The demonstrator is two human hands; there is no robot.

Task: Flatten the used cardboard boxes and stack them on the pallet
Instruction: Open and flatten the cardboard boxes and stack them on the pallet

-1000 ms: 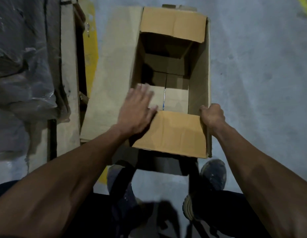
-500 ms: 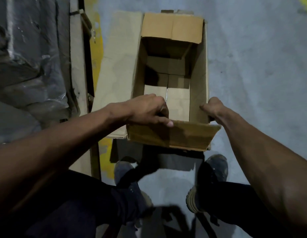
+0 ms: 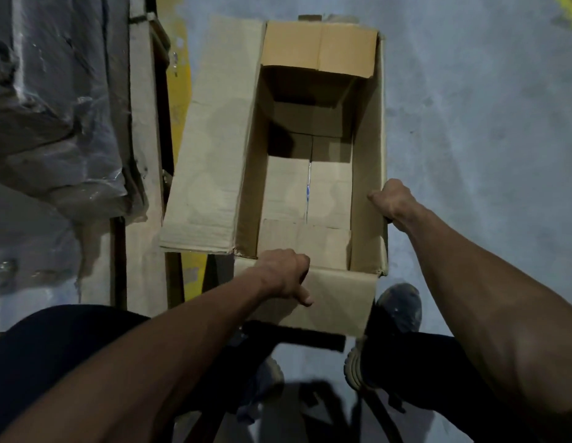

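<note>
**Both hands on the rim, box still standing**

My left hand [image 3: 286, 273] is curled over the near short edge of the open brown cardboard box [image 3: 310, 187], fingers hooked inside and thumb pointing out across the near flap [image 3: 326, 302], which is folded outward and down toward my legs. I judge I grip there to keep that flap pressed out of the way and to have a handle on the end wall. My right hand [image 3: 388, 199] is clenched round the top edge of the long wall on my right, knuckles up, thumb side toward the inside; that wall's own flap I cannot make out. This grip steadies the box and gives me something to push against when I collapse it sideways.

Outward from my fingers: just beyond my left knuckles the taped bottom seam [image 3: 308, 190] is closed, so the base holds the box square. Across from my right hand, the long left flap [image 3: 211, 139] lies spread open. At the far end, away from both hands, the far flap [image 3: 319, 47] tilts inward over the opening.

To the left of that flap lies a wooden pallet [image 3: 140, 123] carrying a plastic-wrapped load [image 3: 54, 107]; whether this is the stacking pallet I cannot tell. The box stands on the grey concrete floor [image 3: 470, 107], right in front of my dark shoe [image 3: 396, 308].
</note>
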